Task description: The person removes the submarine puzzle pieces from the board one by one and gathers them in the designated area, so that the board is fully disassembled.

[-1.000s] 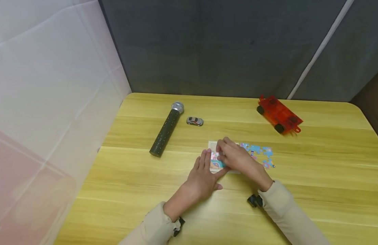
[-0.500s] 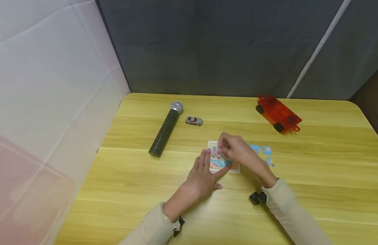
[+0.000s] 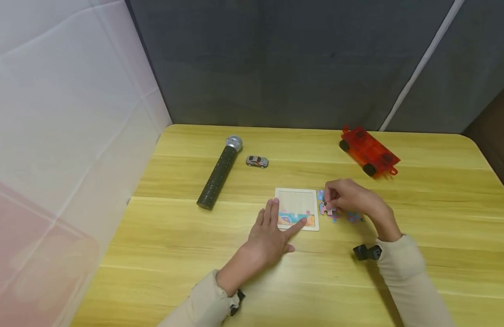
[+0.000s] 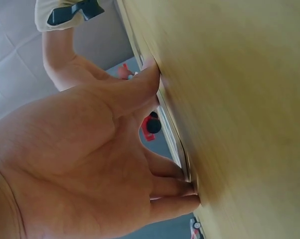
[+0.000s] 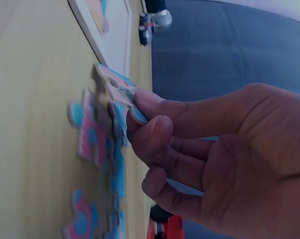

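A pale square puzzle tray (image 3: 298, 200) lies mid-table, with a blue and orange strip of jigsaw pieces (image 3: 292, 219) along its near side. My left hand (image 3: 266, 240) rests on it, fingers straight at its left edge and thumb across the near right corner. To the tray's right, my right hand (image 3: 354, 200) pinches a pink-and-blue jigsaw piece (image 5: 121, 94) between thumb and forefinger, tilted low over the table. Loose jigsaw pieces (image 5: 87, 129) lie just under and beside it; in the head view the hand partly hides them.
Behind the tray are a small silver toy car (image 3: 257, 161) and, farther left, a black speckled microphone (image 3: 219, 175). A red see-through wheeled toy base (image 3: 369, 152) stands at the back right. A grey curtain (image 3: 276, 63) hangs beyond the table's far edge.
My right hand has moved right, from over the tray to beside the loose pieces. Pink pieces seen in the tray are out of it now. My left hand stays in place.
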`<state>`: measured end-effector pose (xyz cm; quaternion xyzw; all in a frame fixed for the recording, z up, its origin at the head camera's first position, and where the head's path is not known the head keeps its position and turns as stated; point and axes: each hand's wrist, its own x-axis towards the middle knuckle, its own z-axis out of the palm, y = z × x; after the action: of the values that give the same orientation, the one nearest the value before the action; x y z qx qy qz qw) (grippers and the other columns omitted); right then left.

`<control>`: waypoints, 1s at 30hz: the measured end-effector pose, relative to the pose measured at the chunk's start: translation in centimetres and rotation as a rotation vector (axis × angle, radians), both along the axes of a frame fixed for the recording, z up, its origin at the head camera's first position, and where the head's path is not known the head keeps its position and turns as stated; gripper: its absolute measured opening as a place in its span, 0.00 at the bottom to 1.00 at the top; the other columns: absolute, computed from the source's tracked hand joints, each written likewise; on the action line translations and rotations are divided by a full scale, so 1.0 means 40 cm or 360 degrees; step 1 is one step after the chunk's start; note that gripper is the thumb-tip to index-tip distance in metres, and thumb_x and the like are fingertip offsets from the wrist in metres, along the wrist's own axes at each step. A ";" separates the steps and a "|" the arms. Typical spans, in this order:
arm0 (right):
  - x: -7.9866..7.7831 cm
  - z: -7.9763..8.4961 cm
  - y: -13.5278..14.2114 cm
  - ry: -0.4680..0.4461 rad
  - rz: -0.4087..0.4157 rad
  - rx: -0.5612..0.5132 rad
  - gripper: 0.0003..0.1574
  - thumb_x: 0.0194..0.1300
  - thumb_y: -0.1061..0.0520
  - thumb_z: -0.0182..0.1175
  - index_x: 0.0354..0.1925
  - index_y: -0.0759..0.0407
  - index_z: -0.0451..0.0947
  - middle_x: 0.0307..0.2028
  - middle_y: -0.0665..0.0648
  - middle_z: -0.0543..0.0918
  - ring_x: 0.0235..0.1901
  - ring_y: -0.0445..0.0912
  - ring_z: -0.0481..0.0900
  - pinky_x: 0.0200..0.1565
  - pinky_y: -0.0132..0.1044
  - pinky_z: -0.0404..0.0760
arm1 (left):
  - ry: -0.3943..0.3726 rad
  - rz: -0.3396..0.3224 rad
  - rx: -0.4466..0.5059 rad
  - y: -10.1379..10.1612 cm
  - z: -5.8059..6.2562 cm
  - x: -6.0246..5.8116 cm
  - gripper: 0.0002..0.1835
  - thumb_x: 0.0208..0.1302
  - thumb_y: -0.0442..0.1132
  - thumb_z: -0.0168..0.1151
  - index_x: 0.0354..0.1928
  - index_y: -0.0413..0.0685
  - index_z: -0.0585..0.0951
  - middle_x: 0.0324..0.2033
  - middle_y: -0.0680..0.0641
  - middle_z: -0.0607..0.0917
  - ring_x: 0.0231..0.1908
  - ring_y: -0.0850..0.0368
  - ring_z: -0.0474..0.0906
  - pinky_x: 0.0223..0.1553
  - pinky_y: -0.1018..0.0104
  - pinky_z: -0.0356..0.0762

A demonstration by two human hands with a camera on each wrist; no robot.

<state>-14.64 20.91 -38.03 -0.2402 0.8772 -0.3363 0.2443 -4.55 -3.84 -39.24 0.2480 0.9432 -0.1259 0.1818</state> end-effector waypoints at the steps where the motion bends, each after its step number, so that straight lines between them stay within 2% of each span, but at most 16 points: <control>1: 0.000 -0.003 -0.005 0.0004 0.0010 0.0007 0.10 0.74 0.70 0.66 0.34 0.63 0.78 0.27 0.56 0.84 0.22 0.44 0.79 0.28 0.34 0.80 | 0.0003 -0.0001 0.0005 0.000 0.001 0.000 0.37 0.84 0.67 0.44 0.88 0.86 0.46 0.85 0.25 0.49 0.87 0.35 0.47 0.85 0.50 0.58; 5: 0.006 -0.009 -0.021 0.0076 0.0023 0.0102 0.12 0.73 0.71 0.66 0.33 0.61 0.76 0.25 0.54 0.81 0.21 0.43 0.76 0.29 0.35 0.77 | 0.0014 -0.0008 0.0012 0.000 0.001 0.004 0.37 0.85 0.66 0.45 0.88 0.85 0.47 0.85 0.25 0.50 0.87 0.34 0.48 0.85 0.50 0.59; 10: 0.020 -0.009 -0.039 0.0119 -0.0025 0.0246 0.12 0.74 0.71 0.63 0.33 0.60 0.76 0.26 0.54 0.80 0.21 0.43 0.74 0.31 0.36 0.74 | 0.0009 -0.0004 0.0013 -0.004 0.003 0.008 0.37 0.85 0.65 0.46 0.88 0.84 0.47 0.85 0.25 0.50 0.87 0.36 0.47 0.84 0.51 0.60; 16: 0.036 -0.005 -0.060 0.0200 -0.0120 0.0294 0.11 0.73 0.72 0.61 0.33 0.61 0.77 0.24 0.55 0.81 0.19 0.43 0.75 0.31 0.36 0.75 | 0.0016 -0.0017 0.0006 -0.011 0.011 0.005 0.37 0.85 0.65 0.46 0.88 0.84 0.47 0.86 0.26 0.50 0.88 0.37 0.47 0.84 0.52 0.61; 24: 0.031 -0.010 -0.074 0.0221 -0.0236 0.0528 0.08 0.76 0.65 0.64 0.36 0.60 0.82 0.28 0.53 0.83 0.25 0.45 0.78 0.29 0.37 0.74 | -0.0005 0.0009 0.0097 -0.015 0.012 0.005 0.36 0.85 0.64 0.49 0.88 0.84 0.51 0.87 0.30 0.48 0.87 0.35 0.46 0.84 0.51 0.60; 30: 0.034 -0.003 -0.068 0.0356 -0.0190 0.0413 0.09 0.77 0.61 0.68 0.35 0.58 0.83 0.26 0.52 0.83 0.24 0.43 0.77 0.29 0.37 0.74 | -0.0018 -0.0006 0.0075 -0.018 0.011 0.004 0.36 0.85 0.64 0.48 0.88 0.84 0.50 0.88 0.34 0.48 0.87 0.35 0.47 0.84 0.51 0.61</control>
<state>-13.28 18.18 -38.17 -0.1899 0.9477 -0.2054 0.1538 -4.40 -4.58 -38.80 0.2548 0.9444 -0.1026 0.1809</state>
